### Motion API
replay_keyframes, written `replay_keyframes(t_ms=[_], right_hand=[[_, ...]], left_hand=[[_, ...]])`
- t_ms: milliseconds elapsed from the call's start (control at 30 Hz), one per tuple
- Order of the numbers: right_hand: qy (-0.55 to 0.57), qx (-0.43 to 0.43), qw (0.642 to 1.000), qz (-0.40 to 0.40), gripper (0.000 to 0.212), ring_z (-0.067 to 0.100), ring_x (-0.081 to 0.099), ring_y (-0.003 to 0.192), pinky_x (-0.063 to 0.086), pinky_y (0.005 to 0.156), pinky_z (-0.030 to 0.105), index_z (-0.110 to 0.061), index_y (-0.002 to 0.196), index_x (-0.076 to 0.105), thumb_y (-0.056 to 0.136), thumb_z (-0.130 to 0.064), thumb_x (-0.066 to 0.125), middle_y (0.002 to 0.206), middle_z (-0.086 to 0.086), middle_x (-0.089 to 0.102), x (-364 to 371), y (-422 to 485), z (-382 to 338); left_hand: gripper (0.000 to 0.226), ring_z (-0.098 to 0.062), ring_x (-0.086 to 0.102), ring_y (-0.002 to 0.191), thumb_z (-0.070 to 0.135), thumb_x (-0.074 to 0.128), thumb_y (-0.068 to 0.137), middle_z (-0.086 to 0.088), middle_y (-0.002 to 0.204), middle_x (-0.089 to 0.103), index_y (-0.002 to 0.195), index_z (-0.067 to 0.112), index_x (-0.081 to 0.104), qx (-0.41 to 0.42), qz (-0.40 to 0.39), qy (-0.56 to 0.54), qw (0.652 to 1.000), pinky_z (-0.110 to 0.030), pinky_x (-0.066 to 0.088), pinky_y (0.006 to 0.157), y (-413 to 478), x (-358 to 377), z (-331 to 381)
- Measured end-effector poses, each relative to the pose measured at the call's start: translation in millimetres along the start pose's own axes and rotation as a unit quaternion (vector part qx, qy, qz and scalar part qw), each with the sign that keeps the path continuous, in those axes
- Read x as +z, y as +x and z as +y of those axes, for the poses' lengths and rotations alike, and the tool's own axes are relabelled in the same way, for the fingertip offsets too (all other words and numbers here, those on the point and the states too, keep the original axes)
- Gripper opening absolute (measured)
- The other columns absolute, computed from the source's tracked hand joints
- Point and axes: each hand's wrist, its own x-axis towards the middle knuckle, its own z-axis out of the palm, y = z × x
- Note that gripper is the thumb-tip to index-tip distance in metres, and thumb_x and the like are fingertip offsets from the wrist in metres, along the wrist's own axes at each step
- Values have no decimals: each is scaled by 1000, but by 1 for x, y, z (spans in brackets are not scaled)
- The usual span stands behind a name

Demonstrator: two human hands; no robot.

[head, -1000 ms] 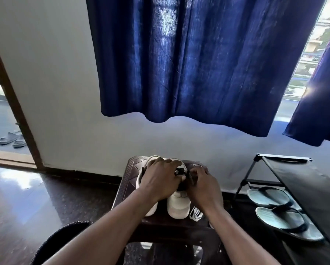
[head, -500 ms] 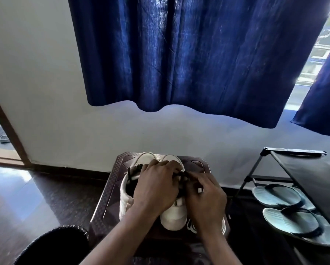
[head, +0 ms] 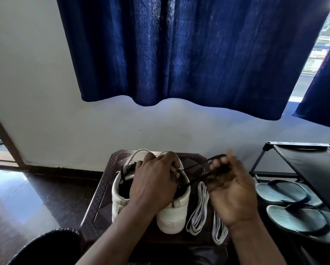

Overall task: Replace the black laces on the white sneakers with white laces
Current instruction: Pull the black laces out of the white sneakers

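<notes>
Two white sneakers stand side by side, heels toward me, on a dark stool (head: pixel 103 190). My left hand (head: pixel 154 180) lies over the top of the right sneaker (head: pixel 172 215), fingers curled on its upper. The left sneaker (head: pixel 119 197) still shows black lace near its tongue. My right hand (head: pixel 229 190) is raised to the right and pinches a loop of black lace (head: pixel 196 170) that stretches taut from the right sneaker. Two bundled white laces (head: pixel 199 209) lie on the stool between the right sneaker and my right wrist.
A black shoe rack (head: pixel 311 165) stands at the right with a pair of light-blue flip-flops (head: pixel 286 205) under it. Blue curtains (head: pixel 179 50) hang over the white wall. A dark round object (head: pixel 45 245) sits at the lower left, beside a doorway.
My right hand has moved away to the right from the sneaker, drawing a black lace out with it. The white laces beside the shoe have come into view. The left hand stays on the sneaker.
</notes>
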Motion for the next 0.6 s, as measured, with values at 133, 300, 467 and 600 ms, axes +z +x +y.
replay_keyframes(t_ms=[133,300,467,600], right_hand=[[98,-55,993,-44,29,9,56,78,47,68,24,-27,83,69,104,-33,50,85,-10,64,-20,12,-18],[-417,-151,896,4,51,3,67,114,56,85,20,-40,132,58,97,-2,66,131,-21,64,-28,13,12],[-253,-86,963,-34,68,24,70,118,57,99,39,-27,151,38,96,5,62,127,6,73,-15,11,28],[-237,-48,970,-4,34,26,75,100,59,87,37,-11,133,59,100,0,57,106,19,78,-11,9,19]], left_hand=[[25,-9,45,106,22,62,89,23,96,66,103,41,52,29,-7,-17,999,-33,35,86,-3,-1,0],[28,-12,48,101,15,62,89,21,87,63,96,41,53,18,11,-78,997,-40,46,84,-3,0,0],[23,-14,49,98,15,64,89,18,85,63,99,35,62,-3,14,-93,996,-39,47,82,-1,-3,-3],[19,-13,48,103,22,62,90,19,93,66,103,36,61,6,5,-59,998,-40,46,87,-3,-2,-4]])
